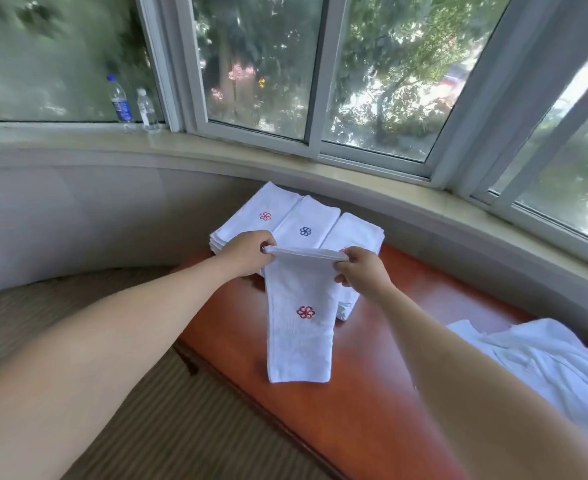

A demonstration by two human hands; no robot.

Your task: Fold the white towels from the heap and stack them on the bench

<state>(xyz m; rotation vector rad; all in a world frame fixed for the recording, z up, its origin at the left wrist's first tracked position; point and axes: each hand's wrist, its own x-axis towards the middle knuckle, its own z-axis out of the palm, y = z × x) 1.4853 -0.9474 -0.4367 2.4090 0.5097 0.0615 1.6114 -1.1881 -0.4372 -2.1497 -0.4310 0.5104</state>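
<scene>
Bench: towel hangs below both hands' grip.

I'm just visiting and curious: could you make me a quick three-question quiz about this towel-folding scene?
1. True or false: both hands pinch the top edge of the folded towel.
2. How many bottles stand on the window sill? A one, B two, C four.
3. Fill in: the unfolded heap lies on the bench at the person's ____ side.

Key:
1. True; the left hand and right hand each pinch a corner.
2. B.
3. Right; the folded stacks sit farther off, by the window.
</scene>
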